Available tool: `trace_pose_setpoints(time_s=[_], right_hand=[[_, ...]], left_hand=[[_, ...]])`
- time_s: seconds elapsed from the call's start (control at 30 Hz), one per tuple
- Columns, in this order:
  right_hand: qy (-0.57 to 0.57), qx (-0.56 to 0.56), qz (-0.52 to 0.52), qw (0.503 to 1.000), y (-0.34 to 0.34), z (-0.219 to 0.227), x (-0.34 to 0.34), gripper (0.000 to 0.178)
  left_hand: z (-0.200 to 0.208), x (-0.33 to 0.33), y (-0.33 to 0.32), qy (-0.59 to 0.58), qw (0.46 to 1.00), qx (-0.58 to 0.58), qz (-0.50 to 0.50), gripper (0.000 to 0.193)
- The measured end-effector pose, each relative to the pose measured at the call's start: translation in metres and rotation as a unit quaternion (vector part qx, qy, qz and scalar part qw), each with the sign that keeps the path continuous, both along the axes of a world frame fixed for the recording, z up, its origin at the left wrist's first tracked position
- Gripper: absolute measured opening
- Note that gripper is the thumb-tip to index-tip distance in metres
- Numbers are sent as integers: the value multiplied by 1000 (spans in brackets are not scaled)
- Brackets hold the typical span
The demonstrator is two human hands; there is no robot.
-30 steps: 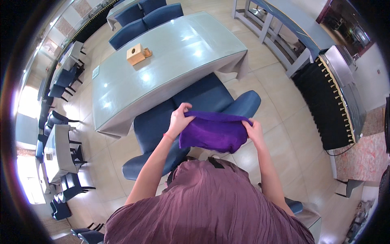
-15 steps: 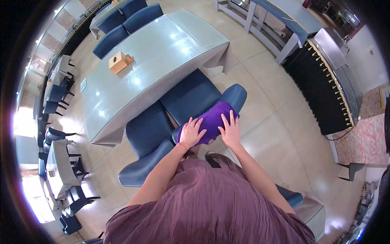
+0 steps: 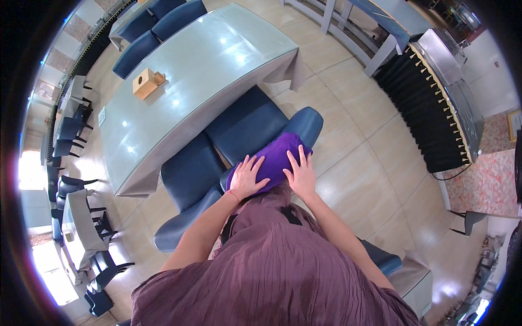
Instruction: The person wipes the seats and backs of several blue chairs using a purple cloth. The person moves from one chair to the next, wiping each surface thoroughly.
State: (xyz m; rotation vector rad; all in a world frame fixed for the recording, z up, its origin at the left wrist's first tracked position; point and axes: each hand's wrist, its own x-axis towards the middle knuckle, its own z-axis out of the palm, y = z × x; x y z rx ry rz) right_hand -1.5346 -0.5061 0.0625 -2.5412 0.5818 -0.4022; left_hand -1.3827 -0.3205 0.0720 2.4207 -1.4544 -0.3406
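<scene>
- Head view: a purple piece of soft cloth (image 3: 273,158) lies over the top of the dark blue padded backrest (image 3: 308,126) of the nearer chair, close in front of the person.
- The left hand (image 3: 249,178), with a thin red cord bracelet (image 3: 234,195) at its wrist, rests palm down on the left part of the cloth, fingers spread.
- The right hand (image 3: 300,173) lies palm down toward the cloth's right end, its fingers also spread; a strip of purple shows between the two hands, which stand apart.
- The backrest sticks out past the cloth on the right.
- Just to the left stands a second dark blue padded chair (image 3: 188,173).
- Beyond both chairs is a long table (image 3: 212,70) with a glossy glass-like top and a pale grey cloth hanging at its edge; on it sits a light wooden box (image 3: 144,84) with a round hole.
- Pale beige floor tiles (image 3: 353,157) spread to the right.
</scene>
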Motion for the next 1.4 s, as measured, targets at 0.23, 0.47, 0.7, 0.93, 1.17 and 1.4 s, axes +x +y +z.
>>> trace_pose_setpoints(time_s=[0.23,0.47,0.7,0.93,1.17,1.4], right_hand=[[2,31,12,999,-44,-4,14,52],[40,-65,61,995,-160,-18,90,43],[422,-146,162,880,-169,-24,200,41],[510,-23,422,749,-41,-65,193,52],[394,210,384,809,-59,7,122,49],[399,-111,360,836,-149,-1,167,41]], left_hand=[[8,-25,-87,-1,1000,3,8,81],[-8,-9,-209,99,985,-7,140,77],[-101,41,-194,340,923,13,177,67],[-89,62,-63,352,842,354,206,68],[-4,-13,-36,136,936,183,269,52],[-48,-9,-145,255,935,14,245,48]])
